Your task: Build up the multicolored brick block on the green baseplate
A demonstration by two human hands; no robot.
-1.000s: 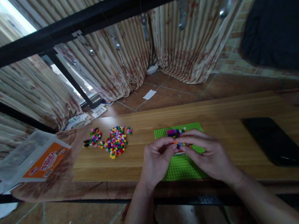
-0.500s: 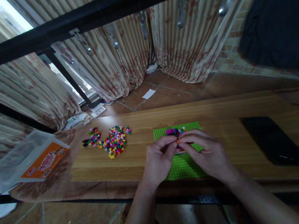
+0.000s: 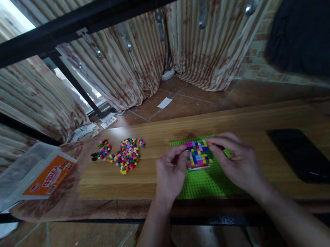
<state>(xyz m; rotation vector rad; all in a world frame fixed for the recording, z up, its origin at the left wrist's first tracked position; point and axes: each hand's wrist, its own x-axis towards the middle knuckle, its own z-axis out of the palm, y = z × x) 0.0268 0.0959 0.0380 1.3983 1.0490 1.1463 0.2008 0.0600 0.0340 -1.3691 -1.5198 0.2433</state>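
Observation:
A square patch of multicoloured small bricks (image 3: 198, 154) stands on a green studded baseplate (image 3: 204, 184) on the wooden board. My left hand (image 3: 171, 173) is at the patch's left edge, thumb and forefinger pinched together against its upper left corner. On the patch's right side is my right hand (image 3: 237, 161), whose fingertips pinch a tiny orange brick (image 3: 210, 144) at the upper right corner. What, if anything, sits inside the left pinch is hidden.
A loose heap of coloured bricks (image 3: 128, 155) and a smaller dark cluster (image 3: 102, 150) lie at the board's left. A clear plastic box with an orange label (image 3: 32, 176) sits further left. A black phone (image 3: 304, 155) lies at the right. Black bars cross overhead.
Both hands were joined over the patch, pinching a small orange brick. They have parted to its left and right sides, uncovering the coloured patch. The orange brick is at the right fingertips.

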